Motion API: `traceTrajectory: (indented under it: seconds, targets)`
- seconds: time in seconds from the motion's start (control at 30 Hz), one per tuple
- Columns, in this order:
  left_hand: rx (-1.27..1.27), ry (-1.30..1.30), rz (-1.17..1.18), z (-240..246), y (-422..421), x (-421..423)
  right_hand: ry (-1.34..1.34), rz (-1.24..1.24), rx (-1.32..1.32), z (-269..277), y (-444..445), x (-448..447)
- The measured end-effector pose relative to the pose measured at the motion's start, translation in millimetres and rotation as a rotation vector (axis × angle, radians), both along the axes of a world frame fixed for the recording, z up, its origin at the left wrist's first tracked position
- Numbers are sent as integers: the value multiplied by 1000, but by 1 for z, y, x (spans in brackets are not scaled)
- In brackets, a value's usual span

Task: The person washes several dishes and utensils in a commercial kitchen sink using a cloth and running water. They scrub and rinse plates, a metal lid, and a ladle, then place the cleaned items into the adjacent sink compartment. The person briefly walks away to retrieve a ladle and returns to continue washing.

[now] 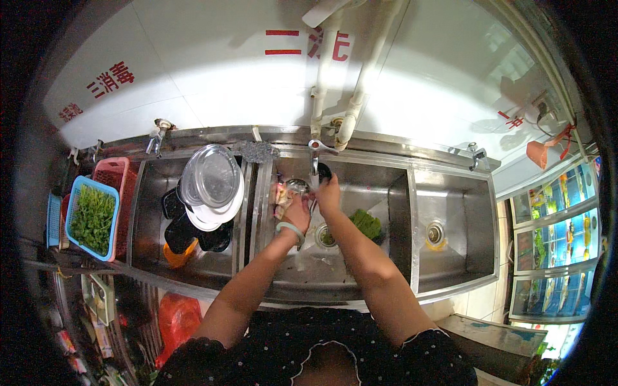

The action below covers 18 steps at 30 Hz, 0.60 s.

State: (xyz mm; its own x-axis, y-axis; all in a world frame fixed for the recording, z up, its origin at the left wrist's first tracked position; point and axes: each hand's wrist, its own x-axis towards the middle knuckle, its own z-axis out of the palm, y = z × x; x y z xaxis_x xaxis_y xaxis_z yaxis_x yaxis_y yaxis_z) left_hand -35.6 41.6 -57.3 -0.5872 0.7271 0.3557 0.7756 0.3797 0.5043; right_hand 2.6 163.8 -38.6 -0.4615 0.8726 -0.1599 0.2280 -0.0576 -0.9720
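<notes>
Both my hands are over the middle stainless steel sink, close under its tap [316, 152]. My right hand [329, 195] holds a small dark vessel [323, 172] by its side, beside the spout; its exact kind is unclear. My left hand [296, 213], with a pale bangle [291, 230] at the wrist, is at a shiny round metal item [297, 186]; the fingers are blurred, so their grip cannot be told. Crumpled pale and pinkish material [282, 198] lies left of that hand. A green leaf [365, 224] rests on the sink floor, right of the drain [327, 235].
The left sink holds stacked clear lids [218, 176], white plates [231, 212], black containers [179, 235] and an orange item [180, 255]. Leafy greens [91, 219] fill a blue basket [71, 230] farther left. A grey cloth [258, 152] lies on the back ledge. Another sink [456, 202] adjoins at right.
</notes>
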Motion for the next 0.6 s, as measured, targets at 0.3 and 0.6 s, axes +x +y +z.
traceTrajectory:
  seconds: [0.3,0.6]
  targets:
    - [-643,24,-35,46,-1,24,-90,378,233,14,-17,-8]
    - [146,-901,256,-61,28,-46,-224,529,-160,-22,0,-12]
